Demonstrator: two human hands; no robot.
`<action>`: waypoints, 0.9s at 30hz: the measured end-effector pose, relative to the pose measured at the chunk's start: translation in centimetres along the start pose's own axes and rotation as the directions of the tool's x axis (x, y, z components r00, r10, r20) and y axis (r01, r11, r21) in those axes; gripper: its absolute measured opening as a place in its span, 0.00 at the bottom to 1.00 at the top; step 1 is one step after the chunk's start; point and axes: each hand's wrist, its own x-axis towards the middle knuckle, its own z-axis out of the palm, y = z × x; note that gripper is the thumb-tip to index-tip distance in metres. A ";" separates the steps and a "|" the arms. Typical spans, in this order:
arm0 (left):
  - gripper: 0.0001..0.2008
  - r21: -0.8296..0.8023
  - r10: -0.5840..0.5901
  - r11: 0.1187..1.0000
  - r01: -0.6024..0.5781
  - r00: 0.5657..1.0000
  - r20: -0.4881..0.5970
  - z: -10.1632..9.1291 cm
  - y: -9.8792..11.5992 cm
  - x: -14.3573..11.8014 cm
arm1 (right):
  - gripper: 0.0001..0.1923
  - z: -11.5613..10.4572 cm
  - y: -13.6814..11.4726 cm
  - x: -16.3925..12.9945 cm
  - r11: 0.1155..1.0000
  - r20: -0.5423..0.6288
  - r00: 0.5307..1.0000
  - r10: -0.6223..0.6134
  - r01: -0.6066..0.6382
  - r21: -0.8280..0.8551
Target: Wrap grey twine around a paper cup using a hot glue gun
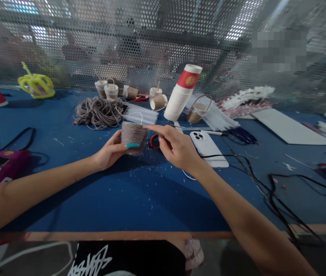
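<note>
My left hand [111, 150] grips a small cup wrapped in grey-brown twine [134, 136] just above the blue table, thumb across its front. My right hand [174, 145] is beside it on the right, forefinger stretched to the cup's upper rim, the other fingers curled. A thin white cord runs from the cup's top toward a tangled heap of twine [98, 112] behind it. A red ring [153, 142] lies on the table between the cup and my right hand.
A white phone [207, 147] lies right of my right hand, with black cables [269, 184] trailing right. A leaning stack of paper cups [181, 94], small twine-wrapped cups [109, 90], white sticks [140, 115], a magenta glue gun [6, 165] left, and mesh screen [151, 38] behind.
</note>
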 end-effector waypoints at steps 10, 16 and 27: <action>0.24 -0.026 -0.037 0.999 0.038 0.998 0.041 0.1 0.2 -0.1 | 0.22 0.4 -0.2 -0.1 0.998 0.032 0.999 0.003 -0.005 0.064; 0.31 0.096 -0.055 0.994 0.052 0.998 0.033 0.3 0.2 -0.2 | 0.24 0.7 -0.6 -0.3 0.998 0.001 1.000 -0.023 0.023 0.062; 0.28 0.085 -0.034 0.996 0.030 0.999 0.040 0.0 -0.1 -0.1 | 0.22 0.5 -0.7 -0.2 0.998 0.005 1.000 -0.029 0.029 0.047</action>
